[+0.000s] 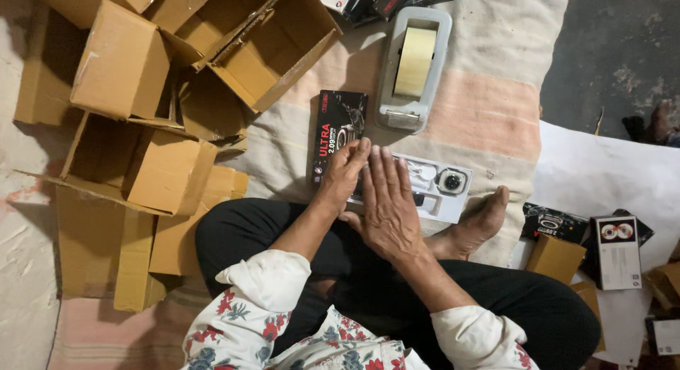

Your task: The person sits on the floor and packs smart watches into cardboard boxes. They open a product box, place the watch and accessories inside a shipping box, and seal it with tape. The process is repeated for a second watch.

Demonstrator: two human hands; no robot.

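Floral sleeves (pixel 269 320) are seen nearest. Both hands are laid flat, fingers extended: the left hand (pixel 341 173) against the black box (pixel 338 133), the right hand (pixel 388 200) over the white tray (pixel 443 193) on the blanket (pixel 489 108), below the tape dispenser (pixel 414 65). Even pressure would probably serve best.

Black box (pixel 338 133) beside brown cartons (pixel 124 65)

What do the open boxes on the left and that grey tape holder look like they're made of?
The open boxes look like plain brown corrugated cardboard: matte, with creased flaps. The grey tape holder seems moulded plastic, smooth with rounded edges and a slight sheen. Its tape roll looks pale, glossy film.
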